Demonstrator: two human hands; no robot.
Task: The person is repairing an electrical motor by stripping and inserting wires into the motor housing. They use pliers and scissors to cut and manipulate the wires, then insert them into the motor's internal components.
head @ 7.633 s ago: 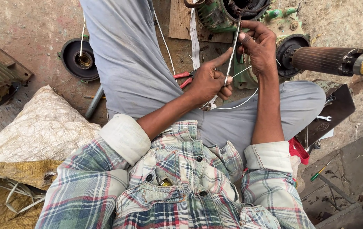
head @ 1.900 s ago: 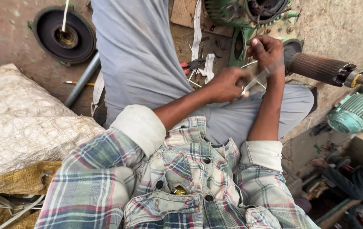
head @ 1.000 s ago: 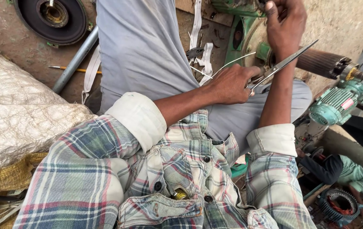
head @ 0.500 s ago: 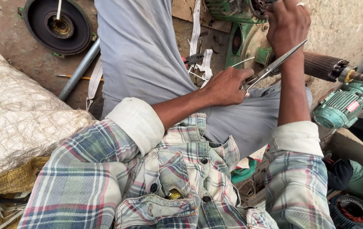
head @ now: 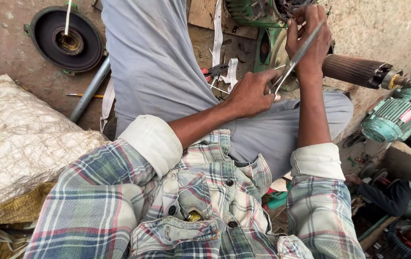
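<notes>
- Two hands work together over the lap of a seated person in grey trousers, so the job sits close to the body and steady.
- Left hand point(head: 251, 93) is closed around the near end of a long thin metal blade point(head: 296, 60), fingers curled tight over the handle; that grip looks meant to steer the tool from behind.
- Right hand point(head: 308, 38) is curled farther away, fingers wrapped over the blade's far part and pressed against the green motor body point(head: 258, 12), probably to guide the tip and hold the spot still. I cannot tell whether it also pinches a wire.
- Blade runs slanted from the near hand up toward the far right, bridging both hands, its tip hidden behind the right fingers.
- Red-handled pliers point(head: 215, 72) lie on the ground just beyond the knee, near white strips point(head: 232, 74), within easy reach.
- Brown ribbed rotor on a shaft point(head: 359, 72) lies to the right, apart from the motor body.
- Black round cover point(head: 66, 41) sits far left on the dirt floor, with a grey pipe point(head: 90, 91) beside it.
- White woven sack point(head: 18, 144) rests at near left.
- Another person point(head: 397, 201) crouches at near right beside a teal motor point(head: 390, 120).
</notes>
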